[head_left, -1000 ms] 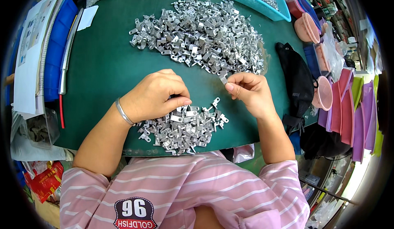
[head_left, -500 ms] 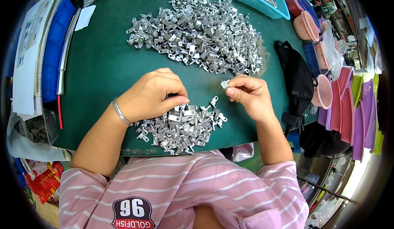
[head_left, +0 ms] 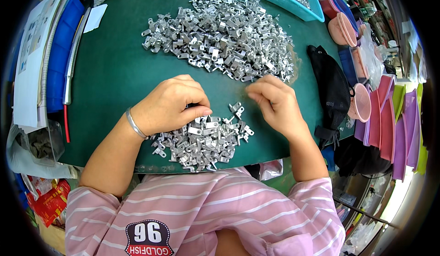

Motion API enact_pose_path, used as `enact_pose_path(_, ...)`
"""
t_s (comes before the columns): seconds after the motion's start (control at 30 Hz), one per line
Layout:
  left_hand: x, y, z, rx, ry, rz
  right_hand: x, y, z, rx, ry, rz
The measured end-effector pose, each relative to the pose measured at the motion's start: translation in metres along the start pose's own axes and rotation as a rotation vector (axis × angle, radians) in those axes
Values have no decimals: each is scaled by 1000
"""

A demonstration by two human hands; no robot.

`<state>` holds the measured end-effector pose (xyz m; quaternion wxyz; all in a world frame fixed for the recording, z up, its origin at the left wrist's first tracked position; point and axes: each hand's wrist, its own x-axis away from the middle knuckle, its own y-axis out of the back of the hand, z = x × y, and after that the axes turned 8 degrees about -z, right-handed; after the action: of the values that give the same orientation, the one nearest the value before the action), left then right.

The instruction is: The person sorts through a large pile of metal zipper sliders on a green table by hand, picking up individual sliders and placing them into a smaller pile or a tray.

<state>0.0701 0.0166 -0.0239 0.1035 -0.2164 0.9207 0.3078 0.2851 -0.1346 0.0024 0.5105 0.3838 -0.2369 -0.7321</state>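
Note:
A small heap of silvery metal brackets [head_left: 201, 141] lies near the table's front edge. Over its far left side rests my left hand [head_left: 176, 101], thumb and fingers closed together; whatever they hold is hidden. One bracket [head_left: 237, 109] sits at the heap's far right corner. Just beyond it, to the right, my right hand [head_left: 276, 103] is above the table with its fingers loosely bent and apart. Its fingertips are blurred, and no bracket shows in them. A much larger pile of the same brackets [head_left: 224, 38] spreads across the far middle of the table.
On the green table [head_left: 110, 68], a turquoise basket [head_left: 288, 4] of metal parts stands at the far right. A black cloth item [head_left: 327, 84] lies along the right edge. Blue trays [head_left: 62, 58] and papers [head_left: 36, 54] line the left side. Pink baskets [head_left: 360, 102] are at the right.
The bracket pinched in my right hand has been let go and now sits on the small heap. That hand has shifted slightly away from me, its fingers loosened. My left hand has stayed in place.

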Motion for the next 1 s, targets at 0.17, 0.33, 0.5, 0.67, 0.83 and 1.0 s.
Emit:
enact_pose_path(0.17, -1, 0, -1, 1, -9, -7, -6, -14, -7, 346, 176, -102)
enact_pose_path(0.33, 0, 0, -1, 1, -4, -5, -5, -13, -6, 491, 274, -50)
enact_pose_path(0.5, 0, 0, -1, 4, -4, -7, 0, -6, -1, 537, 270, 15)
enact_pose_path(0.67, 1, 0, 1, 4, 2, -9, 8, 1, -1, 568, 226, 85)
enact_pose_path(0.83, -1, 0, -1, -6, 2, 2, 15, 9, -5, -517, -721, -8)
enact_pose_path(1.0, -1, 1, -2, 0, 17, 10, 18, 13, -13, -829, -952, 28)
